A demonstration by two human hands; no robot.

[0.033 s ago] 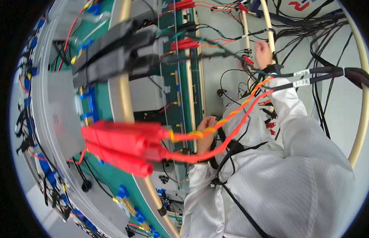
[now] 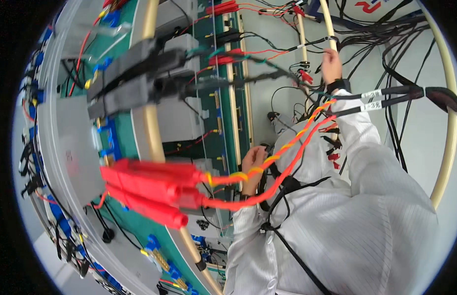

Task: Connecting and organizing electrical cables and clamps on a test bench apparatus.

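My right hand (image 2: pixel 331 66), in a white striped sleeve with a black wristband, is at the upper right. Its fingers are curled round a cream pipe (image 2: pixel 328 22). My left hand (image 2: pixel 253 164) is lower, left of my body, its fingers bent together by a small dark item that I cannot make out. In front of it, close to the camera, hang large red clamps (image 2: pixel 145 187) on orange and yellow-striped leads (image 2: pixel 282 174). Large black clamps (image 2: pixel 135 81), blurred, hang above the red ones on dark leads. The black leads (image 2: pixel 381 100) carry white labels.
At left stands a rack with green boards (image 2: pixel 132 142), grey boxes (image 2: pixel 71 152) and blue terminal blocks (image 2: pixel 110 132). A cream rail (image 2: pixel 152 123) runs along it. Smaller red clips (image 2: pixel 223 7) are at the back. Bundled black cables (image 2: pixel 381 39) and another cream pipe (image 2: pixel 447 132) are at right.
My right hand has moved slightly right, onto the cream pipe, and its fingers have curled. The red clamps hang a little lower. My left hand has hardly moved.
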